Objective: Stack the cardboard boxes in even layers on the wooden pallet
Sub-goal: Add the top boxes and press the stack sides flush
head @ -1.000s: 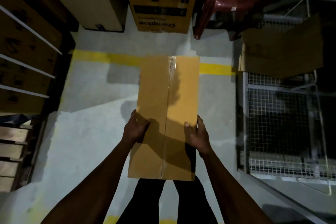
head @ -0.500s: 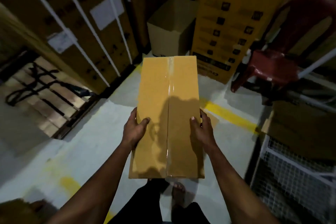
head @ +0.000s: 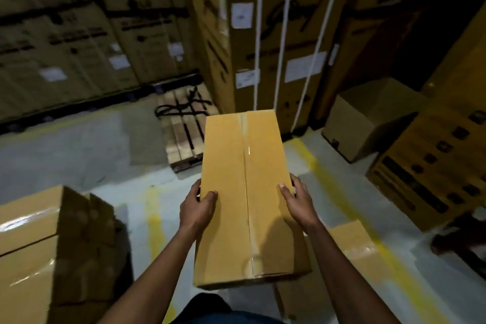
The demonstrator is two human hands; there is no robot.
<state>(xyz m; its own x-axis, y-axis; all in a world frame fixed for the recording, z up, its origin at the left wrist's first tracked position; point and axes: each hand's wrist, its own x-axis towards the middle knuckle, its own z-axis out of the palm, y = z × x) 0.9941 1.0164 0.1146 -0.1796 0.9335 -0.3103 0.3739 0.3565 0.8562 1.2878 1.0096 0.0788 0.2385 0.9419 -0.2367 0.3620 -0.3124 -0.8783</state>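
Wooden pallet [head: 184, 129] now ahead; cardboard box [head: 244, 192] in both-hand side grip, left hand [head: 197, 209], right hand [head: 297, 202].

Carried box [head: 246, 192] between hands; pallet [head: 182, 129] ahead, beyond it.

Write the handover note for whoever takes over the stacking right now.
Left hand and right hand grip the long sides of the long tan taped cardboard box, carried level above the grey floor.
The slatted wooden pallet lies ahead to the left, by the tall strapped cartons, with a black cord on it and no boxes visible on the part in view.
Done: box picked up.
Left: set it on the pallet, then layer the rest evenly.
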